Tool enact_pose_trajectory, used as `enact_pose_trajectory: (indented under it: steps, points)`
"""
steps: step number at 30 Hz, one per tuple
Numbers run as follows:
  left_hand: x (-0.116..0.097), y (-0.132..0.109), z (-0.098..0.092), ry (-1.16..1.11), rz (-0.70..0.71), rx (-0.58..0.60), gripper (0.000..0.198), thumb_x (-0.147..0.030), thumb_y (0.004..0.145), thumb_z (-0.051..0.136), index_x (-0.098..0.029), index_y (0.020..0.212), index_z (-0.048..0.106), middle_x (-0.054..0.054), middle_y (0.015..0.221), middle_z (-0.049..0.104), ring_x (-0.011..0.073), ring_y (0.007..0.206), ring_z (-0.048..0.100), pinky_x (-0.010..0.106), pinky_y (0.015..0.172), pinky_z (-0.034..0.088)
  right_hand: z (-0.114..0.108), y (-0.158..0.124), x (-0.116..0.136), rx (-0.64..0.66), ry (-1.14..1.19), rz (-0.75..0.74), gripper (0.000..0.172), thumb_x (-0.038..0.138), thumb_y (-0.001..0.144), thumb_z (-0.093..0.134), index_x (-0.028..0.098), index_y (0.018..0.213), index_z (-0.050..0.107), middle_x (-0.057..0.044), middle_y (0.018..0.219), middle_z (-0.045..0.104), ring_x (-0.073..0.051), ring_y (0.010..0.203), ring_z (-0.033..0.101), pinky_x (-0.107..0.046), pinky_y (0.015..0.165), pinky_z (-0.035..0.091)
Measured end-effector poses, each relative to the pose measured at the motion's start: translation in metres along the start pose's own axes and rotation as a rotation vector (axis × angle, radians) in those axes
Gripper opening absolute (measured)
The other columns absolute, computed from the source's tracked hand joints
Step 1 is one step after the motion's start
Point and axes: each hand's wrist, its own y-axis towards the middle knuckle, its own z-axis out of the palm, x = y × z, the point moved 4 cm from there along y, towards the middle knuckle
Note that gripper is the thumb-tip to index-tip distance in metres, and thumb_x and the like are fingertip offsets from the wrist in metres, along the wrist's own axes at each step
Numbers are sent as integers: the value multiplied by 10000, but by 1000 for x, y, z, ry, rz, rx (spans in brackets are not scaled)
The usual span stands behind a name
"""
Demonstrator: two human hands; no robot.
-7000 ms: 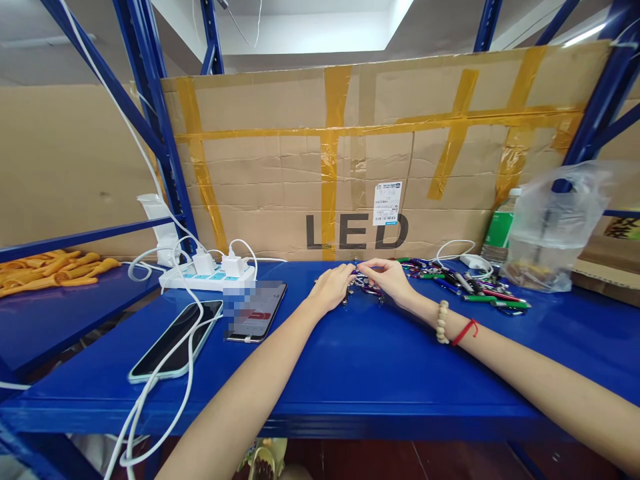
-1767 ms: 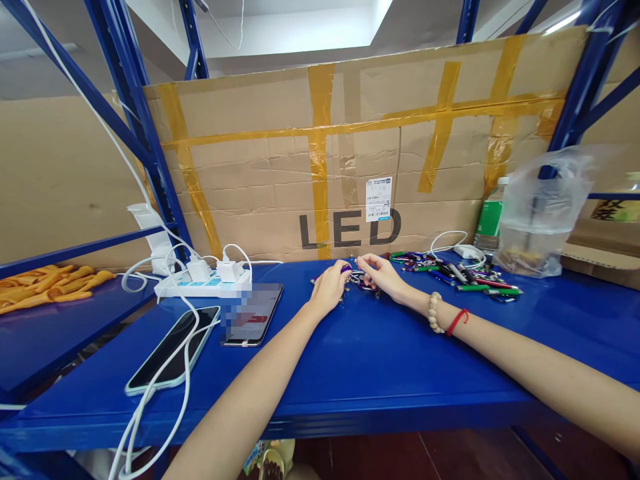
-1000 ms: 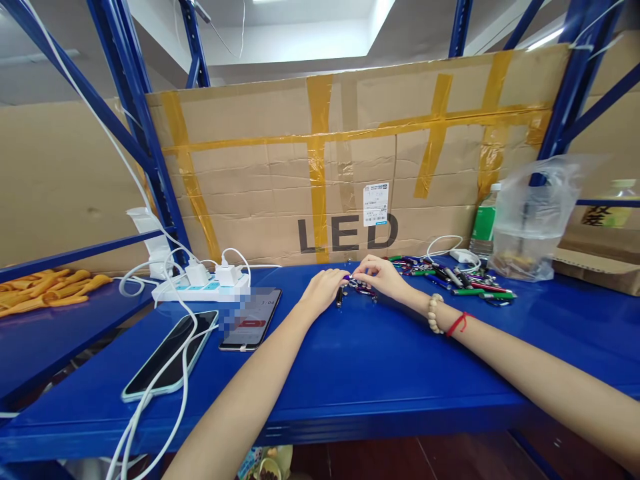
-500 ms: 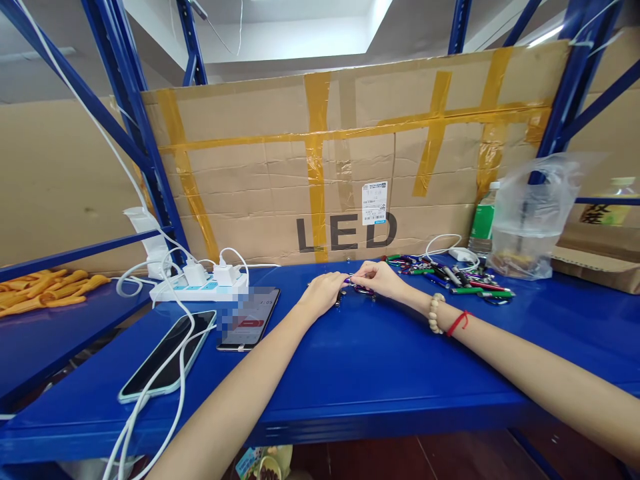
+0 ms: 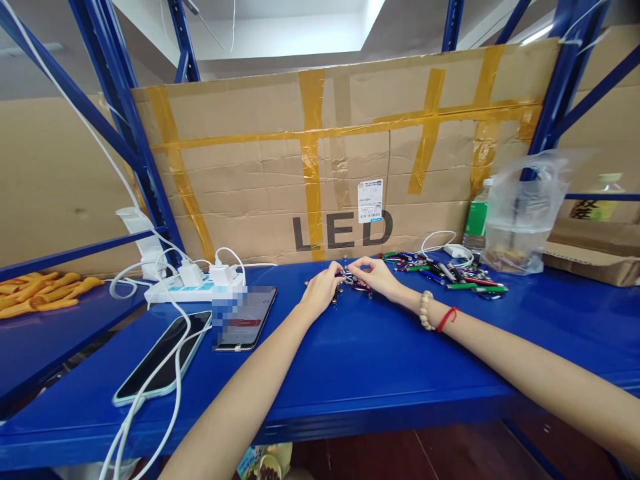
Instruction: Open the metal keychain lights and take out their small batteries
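Observation:
Near the back of the blue shelf, my left hand is closed, its fingertips bent inward; what they hold is too small to make out. Close to its right, my right hand pinches thumb and forefinger together, on something I cannot make out. Between and just beneath the hands lies a small cluster of shiny, dark and purple pen-like pieces, partly covered by the fingers. A short black piece shows by the left fingertips. Right of the right hand spreads a pile of colourful pens, green, red, blue and black.
On the left are a white power strip with chargers, two phones and trailing white cables. A green-labelled bottle and a clear plastic bag stand at the back right. A cardboard sheet closes off the back.
My fingertips have drawn slightly apart; the purple piece seen between them before no longer shows there. The view has shifted a little, moving the whole scene left.

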Motion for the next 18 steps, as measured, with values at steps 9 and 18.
enact_pose_trajectory:
  steps: [9,18]
  points:
    - [6,2,0,-86,-52,-52,116,-233,839,392,-240,953,415,18,907,606,176,877,581,279,746,417,0,1,7,-47,-69,-178,372,523,680,548,157,728,594,-61,840,568,-53,403,448,-220,358,382]
    - [11,2,0,-227,-121,-135,223,-263,831,402,-257,1040,324,-12,811,625,150,776,583,290,751,410,-2,-1,12,-103,-97,-186,387,525,695,536,152,760,618,-63,795,587,-68,407,447,-239,379,403]
